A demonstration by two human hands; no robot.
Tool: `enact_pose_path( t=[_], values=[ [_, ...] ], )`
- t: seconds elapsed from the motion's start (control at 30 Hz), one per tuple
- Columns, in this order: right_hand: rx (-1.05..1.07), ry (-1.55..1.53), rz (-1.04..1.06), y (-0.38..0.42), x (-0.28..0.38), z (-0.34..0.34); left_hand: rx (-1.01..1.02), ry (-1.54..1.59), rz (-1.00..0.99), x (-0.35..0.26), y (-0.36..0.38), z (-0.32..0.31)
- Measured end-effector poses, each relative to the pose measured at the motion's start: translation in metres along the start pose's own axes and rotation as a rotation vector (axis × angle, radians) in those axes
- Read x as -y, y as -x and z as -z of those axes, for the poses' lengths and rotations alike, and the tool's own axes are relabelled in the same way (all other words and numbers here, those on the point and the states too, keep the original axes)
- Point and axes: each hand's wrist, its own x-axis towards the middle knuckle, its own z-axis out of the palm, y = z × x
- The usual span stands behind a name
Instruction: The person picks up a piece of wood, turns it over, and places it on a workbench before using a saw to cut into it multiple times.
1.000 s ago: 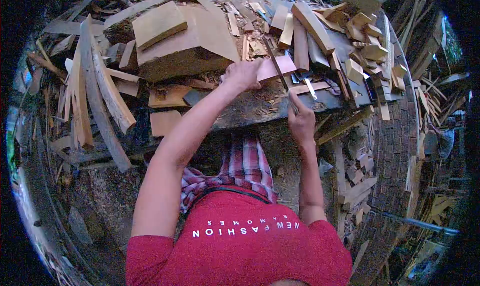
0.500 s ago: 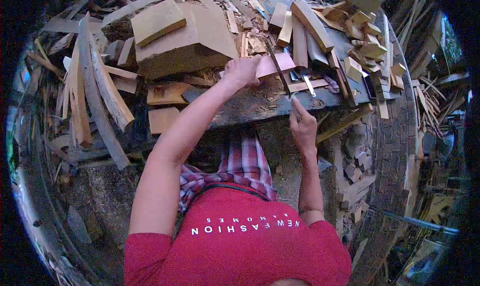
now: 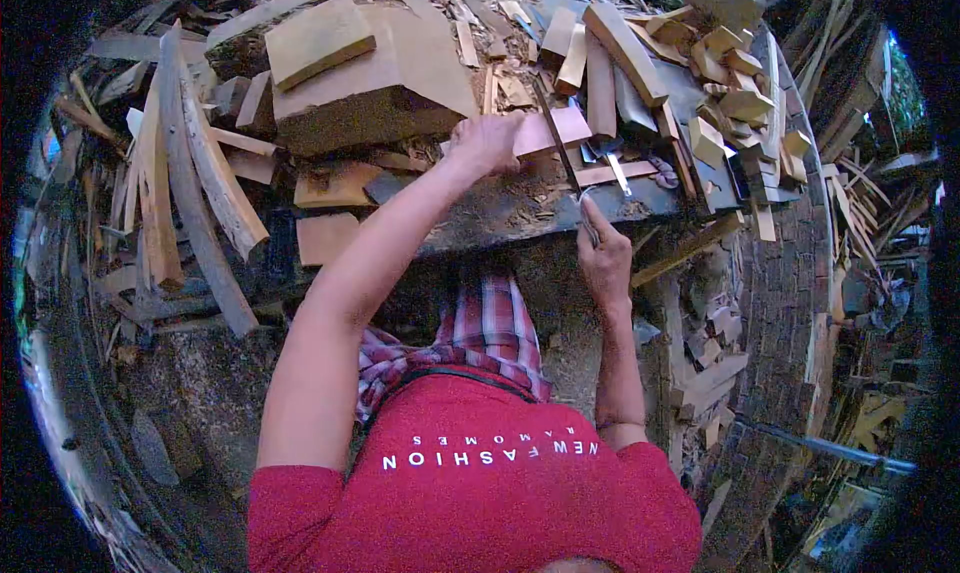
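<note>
My left hand (image 3: pixel 487 143) is closed on the left part of a pinkish wood piece (image 3: pixel 568 125), holding it down on the littered bench (image 3: pixel 500 229). A narrow dark saw (image 3: pixel 557 133) lies across the right part of that piece, its blade pointing away from me. My right hand (image 3: pixel 603 250) grips the saw's near end at the bench's front edge; the fingers hide most of the handle. Just right of the saw, a metal blade-like tool (image 3: pixel 619 173) rests beside a thin wood strip (image 3: pixel 635 170).
A large wood block (image 3: pixel 375 113) with a smaller block (image 3: pixel 320 43) on top stands at the back left. Long curved slats (image 3: pixel 200 173) lean at the left. Offcuts (image 3: pixel 735 68) are piled at the right. Wood shavings (image 3: pixel 530 213) lie on the bench.
My right hand and the saw have shifted very slightly. The left hand stays in place on the pinkish wood piece.
</note>
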Motion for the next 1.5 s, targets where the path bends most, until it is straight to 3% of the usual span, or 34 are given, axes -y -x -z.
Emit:
enact_pose_path(
  t=[0.17,0.23,0.3,0.5,0.63,0.67,0.83,0.93,1.07,1.23,1.37,1.5],
  values=[
    [-0.042,0.048,0.151,-0.042,0.009,-0.017,0.038,-0.018,0.036,-0.001,-0.004,-0.001],
    [0.031,0.16,0.014,-0.055,0.016,-0.019,0.02,-0.002,0.026,-0.002,0.001,0.002],
    [-0.016,0.054,0.096,-0.048,0.01,-0.02,0.011,0.019,0.011,0.0,0.002,0.002],
    [0.072,0.089,-0.106,0.007,0.008,0.006,0.029,0.02,0.015,-0.001,0.001,0.002],
    [0.022,0.15,0.05,-0.026,0.017,-0.007,0.035,0.015,0.041,-0.006,0.006,0.008],
    [-0.07,0.049,0.184,-0.039,0.002,-0.02,0.036,0.017,0.061,-0.006,0.006,0.009],
    [0.074,0.116,-0.051,-0.038,0.017,-0.012,-0.002,0.017,0.035,-0.001,0.001,0.001],
    [-0.082,0.047,0.135,-0.003,-0.001,-0.009,-0.005,0.029,0.034,-0.001,-0.001,-0.003],
    [-0.006,0.064,0.039,0.001,0.008,0.001,0.034,0.039,0.051,-0.004,0.003,0.006],
    [0.005,0.078,0.055,-0.036,0.012,-0.014,0.006,0.022,0.053,-0.005,0.005,0.005],
    [0.017,0.094,0.05,-0.02,0.008,-0.008,0.023,0.032,0.035,-0.003,0.003,0.005],
    [-0.106,0.017,0.132,0.008,-0.006,-0.005,0.029,-0.001,0.042,-0.001,0.0,0.0]
  ],
)
